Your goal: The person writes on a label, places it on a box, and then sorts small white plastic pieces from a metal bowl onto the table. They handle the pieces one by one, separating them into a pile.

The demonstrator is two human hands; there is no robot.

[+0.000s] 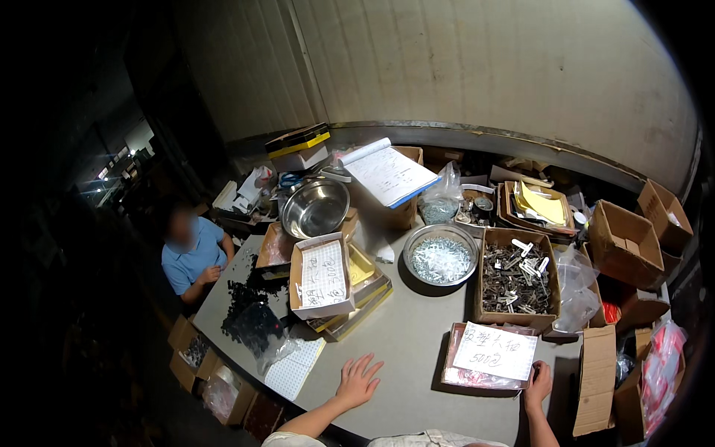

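Note:
My left hand [357, 380] lies flat on the grey table [406, 346], fingers spread, holding nothing. My right hand [538, 385] grips the near right corner of a flat box [488, 357] that has pink-wrapped contents and a white handwritten sheet on top. Beyond that box stands a cardboard box of dark metal parts [517, 279]. A steel bowl of small shiny screws [440, 257] sits left of it.
A person in a blue shirt [192, 257] sits at the table's left, beside a pile of black parts [249, 316]. An empty steel bowl [315, 207], stacked boxes [328, 287], an open notebook [389, 175] and cardboard boxes [625, 246] crowd the far and right sides.

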